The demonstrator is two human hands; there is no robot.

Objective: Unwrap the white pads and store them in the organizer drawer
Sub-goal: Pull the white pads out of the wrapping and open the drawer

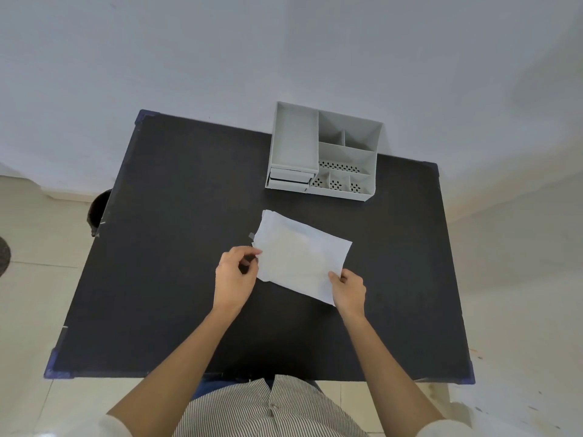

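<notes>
Head view of a black worktop [176, 216] with a white wrapped pack of pads [299, 257] lying near its middle. The pack is a flat, soft-looking rectangle in a thin white wrapper, its long axis running from far left to near right; a small grey tab [251, 236] projects at its far-left edge. The left hand [235, 275] is at the pack's left short edge, thumb and forefinger pinched together on the wrapper's margin, the other fingers curled. The right hand [348, 290] is at the near-right corner, thumb on top and fingers closed on that corner, steadying it. Both hands thus touch the pack at opposite ends of its long axis, and the pack lies between them; the left hand is the nearer to the tab, so the opening pull appears to belong to it while the right hand anchors. The grey organizer [325, 152] stands farther back, apart from the pack, with open compartments on top. Its drawers [288, 179] face the person at its near-left side and appear closed. Unwrapping seems barely begun; no bare pad is visible.
</notes>
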